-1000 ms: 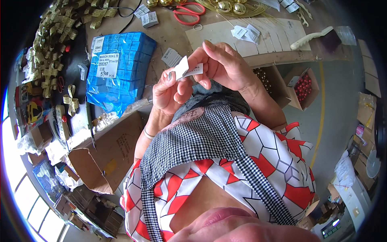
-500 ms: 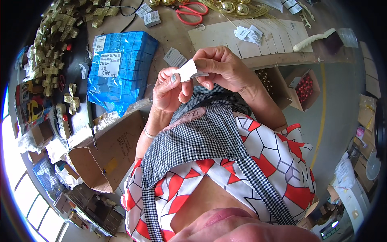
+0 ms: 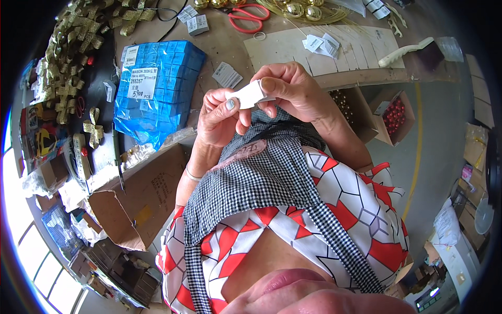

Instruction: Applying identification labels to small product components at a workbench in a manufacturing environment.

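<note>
Both my hands are raised in front of my chest and pinch one small white paper tag (image 3: 250,96) between them. My left hand (image 3: 218,118) grips its left end with thumb and fingertips. My right hand (image 3: 295,91) holds its right end, thumb on top. Below the hands hangs my black-and-white checked apron over a red-and-white patterned top. On the wooden table (image 3: 293,49) beyond the hands lie more white tags (image 3: 227,75) and a loose pile of them (image 3: 321,44).
A blue plastic-wrapped stack of boxes (image 3: 157,89) sits left of my hands. Red scissors (image 3: 250,15), gold baubles (image 3: 295,9), gold ribbon bows (image 3: 68,57) and a white brush (image 3: 405,51) lie on the table. Open cardboard boxes (image 3: 138,201) stand at left; boxes of red beads (image 3: 395,112) sit under the table.
Both hands have drawn the tag slightly closer and lower, and the fingers have shifted along it; the tag now lies flatter between them.
</note>
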